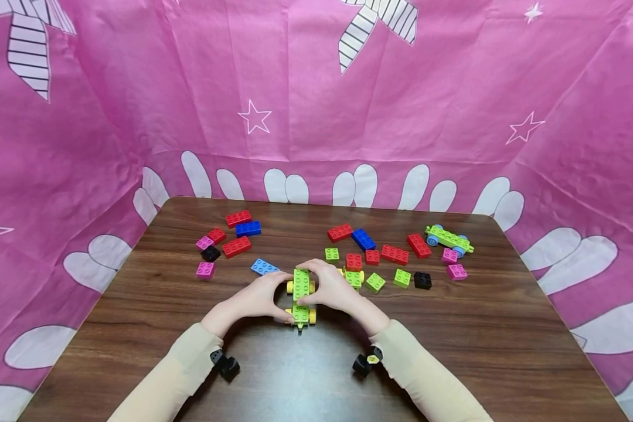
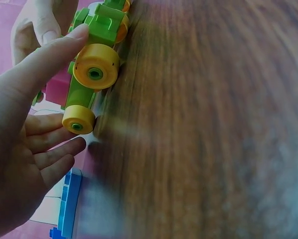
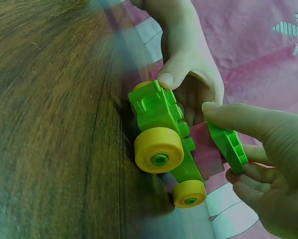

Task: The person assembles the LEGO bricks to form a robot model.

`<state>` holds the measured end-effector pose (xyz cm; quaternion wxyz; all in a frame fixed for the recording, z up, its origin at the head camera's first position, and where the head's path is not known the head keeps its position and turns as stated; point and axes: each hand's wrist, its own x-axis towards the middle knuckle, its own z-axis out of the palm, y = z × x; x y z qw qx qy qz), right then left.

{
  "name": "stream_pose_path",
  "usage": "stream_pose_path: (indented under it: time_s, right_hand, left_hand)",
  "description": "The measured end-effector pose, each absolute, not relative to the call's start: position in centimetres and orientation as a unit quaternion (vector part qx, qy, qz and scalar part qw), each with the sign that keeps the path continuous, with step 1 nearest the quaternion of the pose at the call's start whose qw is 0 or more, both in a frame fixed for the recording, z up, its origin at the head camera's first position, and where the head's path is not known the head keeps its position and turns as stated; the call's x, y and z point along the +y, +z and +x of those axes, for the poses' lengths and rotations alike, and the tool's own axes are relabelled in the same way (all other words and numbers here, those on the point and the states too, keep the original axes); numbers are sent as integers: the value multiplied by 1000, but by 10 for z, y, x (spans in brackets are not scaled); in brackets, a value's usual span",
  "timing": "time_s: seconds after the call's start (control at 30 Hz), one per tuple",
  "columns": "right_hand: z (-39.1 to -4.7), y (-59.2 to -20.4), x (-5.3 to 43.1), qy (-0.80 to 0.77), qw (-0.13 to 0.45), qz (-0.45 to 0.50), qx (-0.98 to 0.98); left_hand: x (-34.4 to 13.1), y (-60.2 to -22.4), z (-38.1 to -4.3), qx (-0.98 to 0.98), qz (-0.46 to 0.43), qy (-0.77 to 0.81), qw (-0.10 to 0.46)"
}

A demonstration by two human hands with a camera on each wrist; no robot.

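Note:
A green wheeled toy car base (image 1: 300, 316) with yellow wheels stands on the table. My left hand (image 1: 261, 294) holds it from the left, its thumb (image 2: 64, 47) at the near end and its other fingers by the far wheel. A pink brick (image 3: 207, 152) sits on the base, best seen in the wrist views. Over it is a flat green brick (image 1: 301, 280), tilted in the right wrist view. My right hand (image 1: 331, 287) pinches this green brick between thumb and fingers. From the head view, the pink brick is hidden beneath it.
A light blue brick (image 1: 265, 267) lies just beyond my left hand. Red, dark blue, pink and black bricks lie at the back left. Behind my right hand are another yellow-wheeled base (image 1: 354, 278) and several loose bricks. A blue-wheeled green base (image 1: 448, 237) stands back right.

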<state>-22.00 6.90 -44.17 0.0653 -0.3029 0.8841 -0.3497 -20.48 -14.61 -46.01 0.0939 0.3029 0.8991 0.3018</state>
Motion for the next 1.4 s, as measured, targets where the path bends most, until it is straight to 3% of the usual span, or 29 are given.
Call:
stream_pose_path:
  time_s: [1.4]
  right_hand:
    - [-225, -440, 68, -365, 96, -295, 878]
  left_hand:
    - [-144, -460, -206, 903, 283, 305, 106]
